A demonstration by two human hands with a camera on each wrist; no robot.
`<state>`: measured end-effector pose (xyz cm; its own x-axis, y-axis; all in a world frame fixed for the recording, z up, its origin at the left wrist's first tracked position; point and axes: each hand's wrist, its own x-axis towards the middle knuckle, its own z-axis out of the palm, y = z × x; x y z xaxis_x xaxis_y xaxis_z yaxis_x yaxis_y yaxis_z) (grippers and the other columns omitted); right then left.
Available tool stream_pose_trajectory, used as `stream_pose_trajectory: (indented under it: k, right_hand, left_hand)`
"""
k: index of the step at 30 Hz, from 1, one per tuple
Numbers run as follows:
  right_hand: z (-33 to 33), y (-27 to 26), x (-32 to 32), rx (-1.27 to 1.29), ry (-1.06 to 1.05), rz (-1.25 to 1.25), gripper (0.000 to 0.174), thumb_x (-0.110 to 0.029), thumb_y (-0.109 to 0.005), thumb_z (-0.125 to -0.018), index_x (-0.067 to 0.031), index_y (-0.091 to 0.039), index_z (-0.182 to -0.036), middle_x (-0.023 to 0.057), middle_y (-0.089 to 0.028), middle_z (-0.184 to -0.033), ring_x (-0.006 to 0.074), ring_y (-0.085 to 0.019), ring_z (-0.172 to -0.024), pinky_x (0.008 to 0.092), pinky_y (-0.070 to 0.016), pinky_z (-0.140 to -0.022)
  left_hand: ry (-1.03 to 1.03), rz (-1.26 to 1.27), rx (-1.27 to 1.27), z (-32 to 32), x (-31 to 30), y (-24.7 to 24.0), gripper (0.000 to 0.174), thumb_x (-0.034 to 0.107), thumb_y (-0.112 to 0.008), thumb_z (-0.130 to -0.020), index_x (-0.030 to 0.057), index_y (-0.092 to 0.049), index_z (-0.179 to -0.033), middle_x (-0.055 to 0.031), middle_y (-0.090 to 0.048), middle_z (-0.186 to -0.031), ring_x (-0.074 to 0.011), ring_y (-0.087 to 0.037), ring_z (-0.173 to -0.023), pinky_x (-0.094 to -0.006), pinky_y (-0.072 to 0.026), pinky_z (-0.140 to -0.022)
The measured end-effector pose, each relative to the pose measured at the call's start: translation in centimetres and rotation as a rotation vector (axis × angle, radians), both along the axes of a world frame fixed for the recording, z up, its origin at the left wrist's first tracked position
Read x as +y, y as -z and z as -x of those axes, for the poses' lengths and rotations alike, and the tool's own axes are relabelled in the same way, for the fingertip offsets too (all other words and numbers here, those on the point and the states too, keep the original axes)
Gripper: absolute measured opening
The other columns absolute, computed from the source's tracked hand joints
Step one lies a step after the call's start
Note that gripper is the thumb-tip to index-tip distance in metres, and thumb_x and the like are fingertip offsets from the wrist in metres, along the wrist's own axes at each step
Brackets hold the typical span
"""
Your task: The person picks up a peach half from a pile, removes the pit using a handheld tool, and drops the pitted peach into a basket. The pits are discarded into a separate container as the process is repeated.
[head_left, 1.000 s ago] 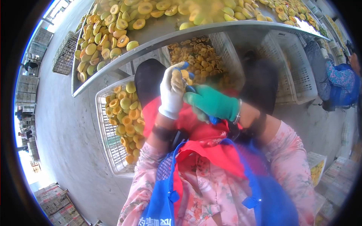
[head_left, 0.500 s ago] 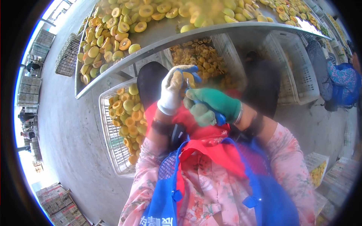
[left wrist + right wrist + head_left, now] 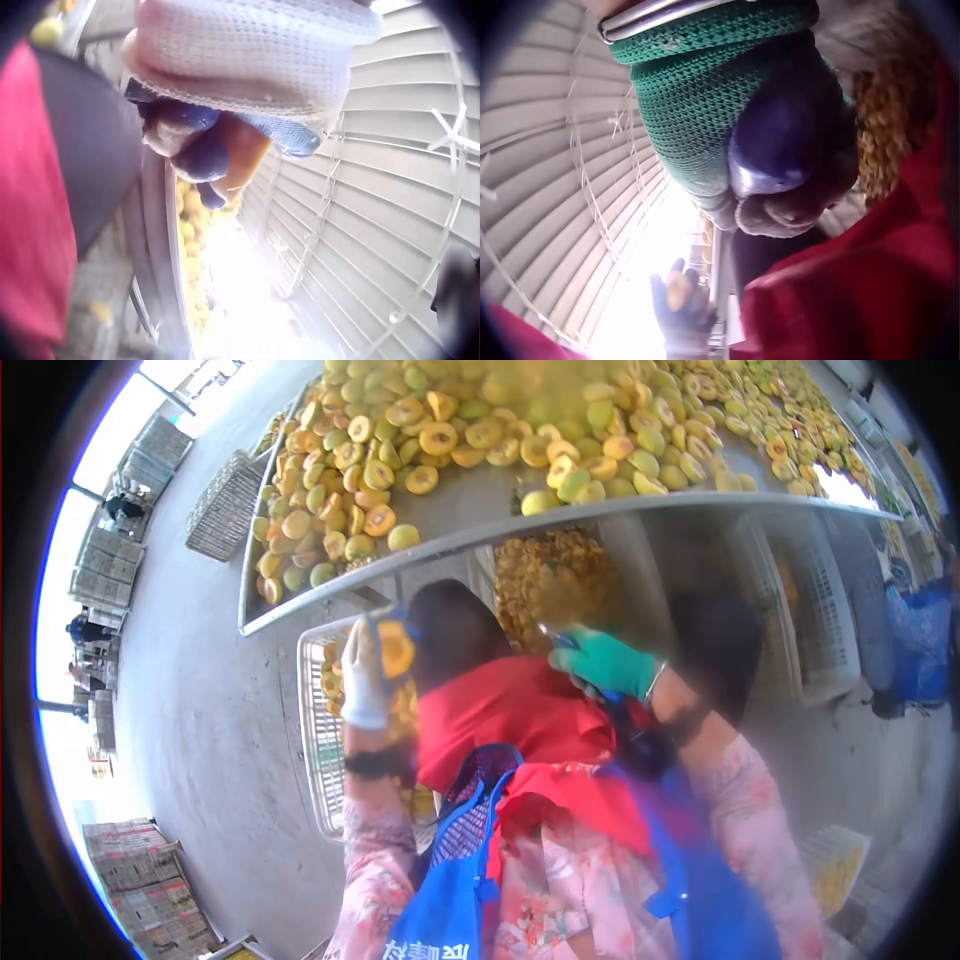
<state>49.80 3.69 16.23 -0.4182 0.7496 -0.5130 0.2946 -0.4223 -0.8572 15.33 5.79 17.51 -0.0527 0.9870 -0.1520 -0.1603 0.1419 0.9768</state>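
Note:
My left hand, in a white glove with blue fingertips, holds a yellow peach half over the left crate. In the left wrist view the blue fingertips curl round the orange peach half. The right hand wears a green glove and stands apart, above the red apron on the lap. It grips a blue-handled pitting tool, whose smooth rounded handle end shows in the right wrist view. The tool's metal tip points up and left in the head view. Several peach halves lie in the left crate, partly hidden by the hand.
A metal-edged table heaped with peach halves spans the front. Beneath it, between the knees, are brownish-orange scraps. White crates stand right, near another person in blue. A woven-looking basket stands at the far left.
The hands were together at the lap. The left hand has moved left with the peach half, over the crate; the right hand with the tool has parted to the right. The head view has shifted.

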Motion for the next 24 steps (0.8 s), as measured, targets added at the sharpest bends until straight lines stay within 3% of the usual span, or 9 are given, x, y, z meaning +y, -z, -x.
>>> stream_pose_trajectory:
  k: [2,3,5,8,10,13,16,21,24]
  right_hand:
    - [-1.2,0.0,1.5,-0.255,-0.133,-0.115,0.047,-0.033,-0.063,-0.094,0.002,-0.052,-0.123,0.0124,-0.063,-0.075,0.0227,-0.062,-0.056,0.0363,-0.0497,-0.051]
    - [-1.8,-0.1,2.4,-0.326,-0.216,-0.087,0.049,-0.033,-0.063,-0.094,0.0032,-0.052,-0.125,0.0145,-0.065,-0.078,0.0241,-0.063,-0.058,0.0376,-0.0506,-0.053]
    - [-1.9,-1.0,4.4,-0.408,-0.31,-0.074,0.052,-0.034,-0.063,-0.094,0.0042,-0.052,-0.126,0.0177,-0.067,-0.082,0.026,-0.065,-0.062,0.039,-0.0519,-0.056]
    - [-2.3,-1.4,7.0,-0.43,-0.356,-0.224,0.051,-0.035,-0.063,-0.094,0.0041,-0.054,-0.124,0.0206,-0.068,-0.086,0.027,-0.066,-0.063,0.0393,-0.053,-0.057]
    - [-3.4,2.8,9.3,-0.433,-0.4,-0.472,0.051,-0.036,-0.062,-0.094,0.0046,-0.055,-0.123,0.022,-0.068,-0.088,0.0276,-0.067,-0.064,0.0397,-0.0535,-0.058]
    - [-4.1,3.7,11.2,-0.428,-0.418,-0.555,0.05,-0.036,-0.062,-0.094,0.0045,-0.057,-0.121,0.0223,-0.068,-0.089,0.0266,-0.067,-0.063,0.0389,-0.054,-0.058]
    - [-3.9,-1.4,11.4,-0.343,-0.325,-0.119,0.045,-0.037,-0.062,-0.094,0.0031,-0.06,-0.115,0.0212,-0.067,-0.084,0.0249,-0.068,-0.063,0.0383,-0.0542,-0.058]
    - [-4.2,-0.8,12.4,-0.266,-0.322,-0.154,0.038,-0.035,-0.062,-0.095,0.0007,-0.062,-0.105,0.0164,-0.066,-0.074,0.0238,-0.066,-0.061,0.0375,-0.0528,-0.057]
    - [-4.2,-0.9,12.9,-0.181,-0.214,-0.253,0.035,-0.034,-0.062,-0.096,0.0001,-0.063,-0.104,0.0147,-0.065,-0.072,0.0225,-0.064,-0.06,0.0366,-0.0517,-0.056]
  left_hand:
    - [-0.05,0.151,0.448,4.8,-0.5,-0.7,0.035,0.025,-0.063,-0.099,0.004,-0.059,-0.127,-0.0072,-0.065,-0.113,-0.018,-0.062,-0.102,-0.0345,-0.0554,-0.083]
    - [0.07,-0.037,0.937,6.4,-0.7,-1.1,0.039,0.023,-0.068,-0.094,0.0033,-0.059,-0.127,-0.0104,-0.065,-0.115,-0.0243,-0.063,-0.106,-0.0386,-0.0524,-0.091]
    - [0.051,-0.263,1.334,8.5,0.0,-1.5,0.038,0.021,-0.068,-0.094,0.0031,-0.06,-0.126,-0.014,-0.065,-0.116,-0.0303,-0.062,-0.109,-0.04,-0.0502,-0.095]
    - [0.007,-0.335,1.362,6.5,3.8,-4.9,0.048,0.018,-0.069,-0.09,0.0014,-0.057,-0.134,-0.0211,-0.061,-0.129,-0.0359,-0.06,-0.119,-0.0416,-0.0476,-0.1]
    - [0.096,-0.4,1.248,2.9,8.1,-7.8,0.048,0.017,-0.067,-0.092,0.0012,-0.056,-0.136,-0.021,-0.061,-0.13,-0.0341,-0.061,-0.12,-0.0406,-0.0482,-0.1]
    - [0.199,-0.436,1.2,-2.0,15.9,-8.7,0.045,0.017,-0.064,-0.094,0.0014,-0.056,-0.136,-0.0184,-0.062,-0.13,-0.0322,-0.061,-0.12,-0.0395,-0.0476,-0.101]
    - [0.275,-0.652,1.321,-5.5,25.2,-7.2,0.042,0.022,-0.059,-0.094,0.0065,-0.055,-0.133,-0.0181,-0.059,-0.132,-0.0385,-0.059,-0.118,-0.0439,-0.0467,-0.1]
    - [0.356,-0.537,1.797,-9.3,33.6,-4.4,0.051,0.018,-0.059,-0.093,0.0165,-0.049,-0.143,-0.019,-0.057,-0.132,-0.0385,-0.056,-0.122,-0.0431,-0.0458,-0.104]
    - [0.495,-0.328,1.816,-11.2,33.7,-5.1,0.055,0.021,-0.067,-0.087,0.0197,-0.051,-0.14,-0.0221,-0.056,-0.125,-0.0393,-0.057,-0.118,-0.0444,-0.0465,-0.102]
